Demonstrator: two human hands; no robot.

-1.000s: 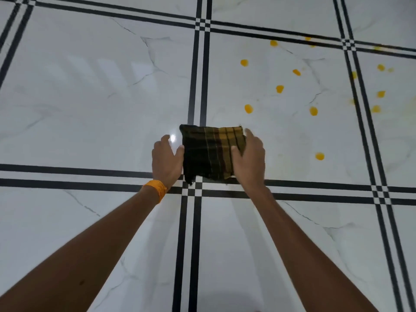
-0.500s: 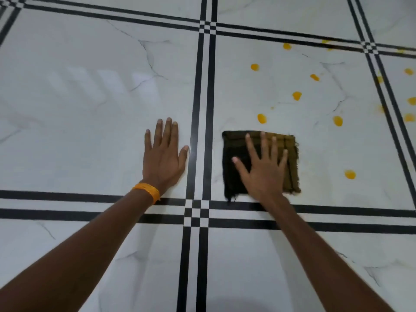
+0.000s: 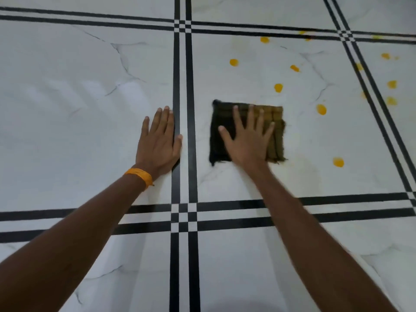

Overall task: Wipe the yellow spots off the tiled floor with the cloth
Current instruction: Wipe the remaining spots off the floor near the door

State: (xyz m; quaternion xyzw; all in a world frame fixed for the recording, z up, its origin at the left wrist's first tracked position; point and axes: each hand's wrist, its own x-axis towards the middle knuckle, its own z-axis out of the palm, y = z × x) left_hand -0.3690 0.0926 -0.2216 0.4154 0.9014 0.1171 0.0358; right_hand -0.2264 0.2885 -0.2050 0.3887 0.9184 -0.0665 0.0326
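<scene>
Bracing on the tiled floor (image 3: 67, 109), a person pressed a folded cloth (image 3: 276, 131) flat near a scatter of yellow spots (image 3: 321, 109).
The left hand (image 3: 157, 143), an orange band (image 3: 139, 175) at its wrist, lay spread on the tile, holding nothing; the right hand (image 3: 245, 143) rested with straight, splayed fingers (image 3: 237, 119) atop the cloth, pressing rather than gripping it. The spots lay beyond its far and right edges. With no curled hold, the palm could have slipped off the cloth, and a pass risked smearing yellow across pale tile.

Glossy marble-look tiled floor (image 3: 67, 131); matt woven cloth (image 3: 275, 140), frayed edges.
</scene>
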